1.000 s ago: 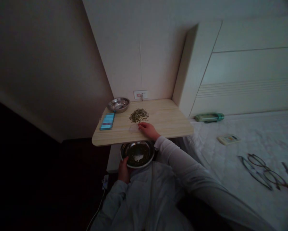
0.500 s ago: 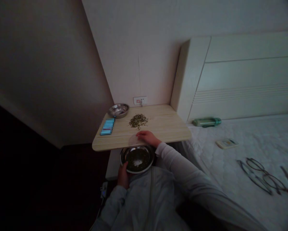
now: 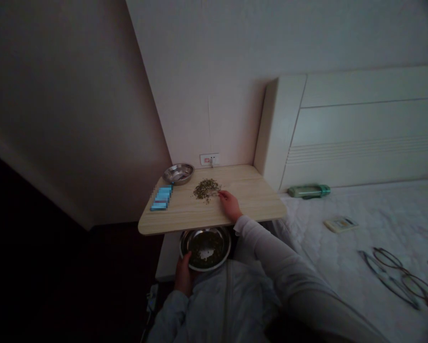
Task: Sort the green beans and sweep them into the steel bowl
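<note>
Phone-like device (image 3: 161, 198) lies at left on wooden tabletop (image 3: 180, 221); small metal bowl (image 3: 183, 181) just behind. Left hand (image 3: 184, 274) grasps larger metal bowl (image 3: 207, 251) by its rim, below tabletop's front edge, dark bits (image 3: 196, 257) inside. Greenish-brown pile (image 3: 204, 189) lies mid-tabletop. Thin pale piece (image 3: 214, 192) at pile's right side, pinched by right hand (image 3: 231, 206). Farther right, on bed (image 3: 306, 238): green bottle (image 3: 306, 191), pale remote-like device (image 3: 341, 224), glasses (image 3: 403, 270).

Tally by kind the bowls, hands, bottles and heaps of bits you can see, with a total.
Bowls: 2 (tabletop bowl, held bowl)
Hands: 2 (left hand, right hand)
Bottles: 1 (green bottle)
Heaps: 1 (heap of small bits)
Total: 6
</note>
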A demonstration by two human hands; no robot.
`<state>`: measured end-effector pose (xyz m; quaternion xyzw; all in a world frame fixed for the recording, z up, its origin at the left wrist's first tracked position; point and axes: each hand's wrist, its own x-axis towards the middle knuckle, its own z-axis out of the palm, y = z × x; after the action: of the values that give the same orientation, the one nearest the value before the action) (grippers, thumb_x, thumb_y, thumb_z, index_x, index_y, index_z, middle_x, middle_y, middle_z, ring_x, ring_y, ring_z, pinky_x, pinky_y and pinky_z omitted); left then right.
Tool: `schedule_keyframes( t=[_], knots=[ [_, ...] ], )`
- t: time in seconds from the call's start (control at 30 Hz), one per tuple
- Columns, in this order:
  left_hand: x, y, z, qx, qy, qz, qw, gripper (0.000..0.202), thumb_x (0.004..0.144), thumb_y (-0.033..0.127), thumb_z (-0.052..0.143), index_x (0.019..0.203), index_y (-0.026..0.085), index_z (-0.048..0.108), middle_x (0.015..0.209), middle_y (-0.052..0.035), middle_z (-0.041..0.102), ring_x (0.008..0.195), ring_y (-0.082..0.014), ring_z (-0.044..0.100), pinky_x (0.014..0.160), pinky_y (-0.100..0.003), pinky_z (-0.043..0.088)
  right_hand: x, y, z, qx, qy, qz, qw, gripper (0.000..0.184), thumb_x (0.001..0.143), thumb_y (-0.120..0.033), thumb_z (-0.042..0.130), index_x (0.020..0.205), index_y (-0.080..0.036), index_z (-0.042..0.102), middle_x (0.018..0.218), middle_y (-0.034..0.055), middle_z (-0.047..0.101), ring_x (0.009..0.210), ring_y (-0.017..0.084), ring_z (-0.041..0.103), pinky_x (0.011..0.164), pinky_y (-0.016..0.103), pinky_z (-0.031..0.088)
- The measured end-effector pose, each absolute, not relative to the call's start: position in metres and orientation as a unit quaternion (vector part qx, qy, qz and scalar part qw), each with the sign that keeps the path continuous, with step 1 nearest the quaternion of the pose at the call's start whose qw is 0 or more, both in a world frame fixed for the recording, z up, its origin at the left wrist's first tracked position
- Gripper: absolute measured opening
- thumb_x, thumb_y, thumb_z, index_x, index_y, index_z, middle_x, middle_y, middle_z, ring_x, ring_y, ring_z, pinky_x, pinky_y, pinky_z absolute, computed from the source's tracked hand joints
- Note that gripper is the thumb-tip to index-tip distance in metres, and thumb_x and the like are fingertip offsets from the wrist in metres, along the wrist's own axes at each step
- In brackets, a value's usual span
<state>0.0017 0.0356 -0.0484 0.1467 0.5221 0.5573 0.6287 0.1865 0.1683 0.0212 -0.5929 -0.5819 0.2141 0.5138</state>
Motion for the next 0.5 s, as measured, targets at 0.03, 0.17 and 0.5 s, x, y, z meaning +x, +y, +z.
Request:
schedule_keyframes(
  t=[0.03, 0.17, 0.5],
  knots=[
    [0.002, 0.035, -0.047, 0.145, 0.525, 0.557, 0.627, 0.019, 0.067, 0.021, 0.054, 0.084, 0.015, 0.056, 0.078, -0.0049, 0.064, 0.078, -0.017, 0.06, 0.065, -0.027, 0.046, 0.188, 0.17, 0.019, -0.595, -0.595, 0.194, 0.504, 0.026, 0.077, -0.022, 0.04, 0.094, -0.016, 0.059, 0.095, 0.0056, 0.062, 0.088, 0.014, 0.056, 0.083, 0.029, 0.041],
    [0.005, 0.034, -0.038, 0.144, 0.532, 0.558, 0.62, 0.02, 0.066, 0.021, 0.054, 0.086, 0.016, 0.056, 0.076, -0.0031, 0.064, 0.075, -0.0161, 0.06, 0.065, -0.027, 0.046, 0.187, 0.172, 0.016, -0.597, -0.651, 0.146, 0.446, 0.031, 0.079, -0.018, 0.037, 0.101, -0.017, 0.058, 0.102, 0.0047, 0.061, 0.095, 0.014, 0.055, 0.087, 0.027, 0.039],
    [0.009, 0.032, -0.031, 0.176, 0.545, 0.541, 0.616, 0.012, 0.066, 0.02, 0.054, 0.076, 0.016, 0.056, 0.068, -0.0009, 0.062, 0.068, -0.0144, 0.06, 0.062, -0.025, 0.044, 0.179, 0.173, 0.028, -0.625, -0.702, 0.091, 0.329, 0.036, 0.079, -0.014, 0.034, 0.108, -0.02, 0.055, 0.109, 0.0031, 0.057, 0.099, 0.014, 0.052, 0.088, 0.025, 0.037]
  ],
)
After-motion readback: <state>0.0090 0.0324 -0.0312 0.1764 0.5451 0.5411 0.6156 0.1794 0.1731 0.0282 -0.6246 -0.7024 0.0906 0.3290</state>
